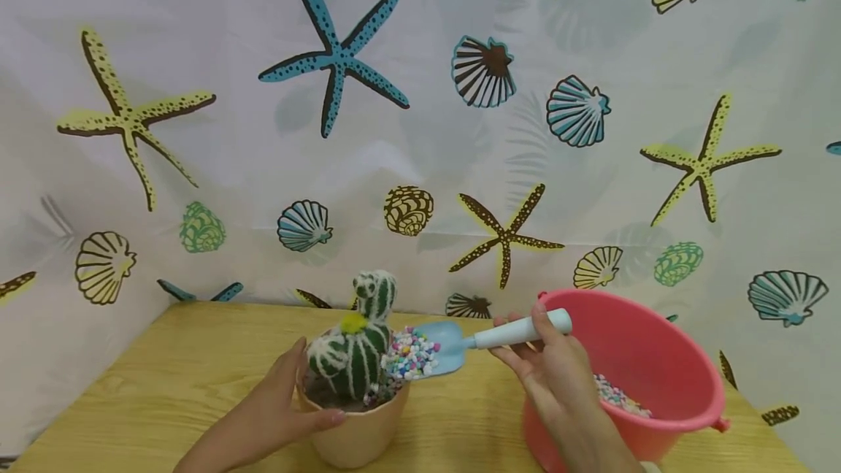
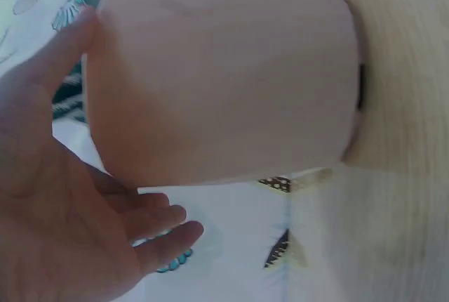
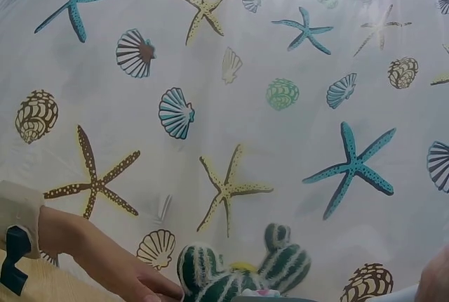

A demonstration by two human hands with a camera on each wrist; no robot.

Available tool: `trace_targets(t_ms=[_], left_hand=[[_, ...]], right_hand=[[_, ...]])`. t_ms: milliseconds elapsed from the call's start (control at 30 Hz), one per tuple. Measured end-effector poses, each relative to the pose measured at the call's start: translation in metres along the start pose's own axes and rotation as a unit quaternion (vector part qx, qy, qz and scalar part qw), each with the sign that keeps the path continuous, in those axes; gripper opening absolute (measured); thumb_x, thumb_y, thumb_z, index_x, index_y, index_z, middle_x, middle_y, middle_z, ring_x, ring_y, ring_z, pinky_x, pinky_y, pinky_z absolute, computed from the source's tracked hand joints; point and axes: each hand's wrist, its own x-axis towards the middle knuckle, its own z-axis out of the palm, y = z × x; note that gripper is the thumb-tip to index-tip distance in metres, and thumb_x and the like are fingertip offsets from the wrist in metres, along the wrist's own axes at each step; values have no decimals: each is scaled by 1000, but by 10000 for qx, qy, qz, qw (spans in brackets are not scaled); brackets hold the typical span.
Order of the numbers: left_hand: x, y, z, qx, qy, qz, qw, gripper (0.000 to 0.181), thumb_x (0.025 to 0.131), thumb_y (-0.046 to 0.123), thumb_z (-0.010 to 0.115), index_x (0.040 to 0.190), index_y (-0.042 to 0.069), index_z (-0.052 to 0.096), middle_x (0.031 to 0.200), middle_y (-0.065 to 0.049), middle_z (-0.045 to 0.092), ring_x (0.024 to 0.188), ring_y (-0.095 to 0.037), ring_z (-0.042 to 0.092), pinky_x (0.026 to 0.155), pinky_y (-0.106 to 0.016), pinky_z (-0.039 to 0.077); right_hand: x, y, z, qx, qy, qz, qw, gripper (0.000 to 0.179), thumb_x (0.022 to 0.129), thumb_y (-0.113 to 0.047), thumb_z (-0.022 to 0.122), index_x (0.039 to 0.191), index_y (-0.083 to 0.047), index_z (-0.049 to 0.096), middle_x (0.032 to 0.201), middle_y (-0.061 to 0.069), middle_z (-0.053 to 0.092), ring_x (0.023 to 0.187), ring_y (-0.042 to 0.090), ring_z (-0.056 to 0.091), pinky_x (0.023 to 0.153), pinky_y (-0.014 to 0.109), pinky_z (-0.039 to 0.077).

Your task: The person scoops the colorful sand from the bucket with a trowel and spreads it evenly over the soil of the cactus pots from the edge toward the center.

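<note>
A knitted-looking green cactus (image 1: pixel 364 356) with white fuzzy ridges and a yellow tuft stands in a peach flowerpot (image 1: pixel 358 436). My left hand (image 1: pixel 276 404) holds the pot by its rim, thumb at the front and fingers round the left side; the left wrist view shows the pot's smooth wall (image 2: pixel 224 77) beside the palm. My right hand (image 1: pixel 558 363) grips the white handle of a light blue trowel (image 1: pixel 448 345). Its blade reaches over the pot's right rim, carrying small multicoloured pebbles (image 1: pixel 412 352) against the cactus. Some pebbles lie in the pot at the cactus's base.
To the right, behind my right forearm, stands a pink bucket (image 1: pixel 657 327) with more coloured pebbles (image 1: pixel 620 396) in it. Both containers are on a wooden table (image 1: pixel 197 356). A white curtain (image 1: pixel 420 144) printed with starfish and shells hangs behind.
</note>
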Motion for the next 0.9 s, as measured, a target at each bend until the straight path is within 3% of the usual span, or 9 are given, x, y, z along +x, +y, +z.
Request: trace_targets(t_ms=[100,267,400,533,633,767,833,900], left_hand=[[-1,-6,2,65,-20,50,10000,114,80,55,68,149,-7,2,151,-35,15,136,-53,25,102,-65,33],[-5,4,4,852,312,-67,9959,113,76,70,61,149,-3,18,148,-28,32,125,-46,46,94,-59,44],[-8,16,7,1646,621,-246,9841,115,71,78,58,145,-5,27,139,-27,44,106,-42,59,80,-58,50],[-10,23,10,2165,700,-546,9722,122,65,85,53,141,-9,32,129,-29,50,96,-45,60,78,-61,48],[-10,22,7,1908,661,-509,9781,120,63,83,59,142,-3,32,127,-28,49,95,-44,60,74,-58,50],[-8,14,1,841,301,-38,9960,111,70,66,70,151,8,21,145,-31,30,117,-52,48,83,-61,48],[-6,11,0,551,163,139,9982,110,72,61,72,153,13,16,151,-30,21,126,-53,41,88,-63,45],[-5,12,2,610,171,25,9980,110,71,64,71,153,16,15,152,-26,23,119,-51,48,84,-62,47]], right_hand=[[0,2,2,-2,-17,27,10000,34,101,-27,43,131,-14,32,123,14,36,125,37,41,99,54,39],[2,5,4,-43,86,30,9999,44,101,-28,43,139,-14,25,123,14,36,125,38,41,100,54,38],[2,6,4,-68,65,14,10000,43,101,-28,42,138,-13,25,122,15,37,124,38,41,100,54,38],[3,8,3,-167,45,-10,9998,35,102,-27,42,131,-12,31,121,15,38,120,36,46,100,54,39],[3,8,3,-193,59,-17,9998,33,101,-28,43,128,-12,32,120,15,39,119,35,48,99,55,39],[3,8,2,-227,44,-29,9997,31,101,-28,43,126,-10,33,119,15,40,116,33,51,99,55,39],[3,9,1,-283,22,-43,9996,29,102,-27,42,124,-10,34,116,15,43,112,31,54,99,55,40],[2,9,0,-337,-8,-55,9994,27,102,-27,42,122,-10,35,113,14,46,109,30,56,99,55,40]])
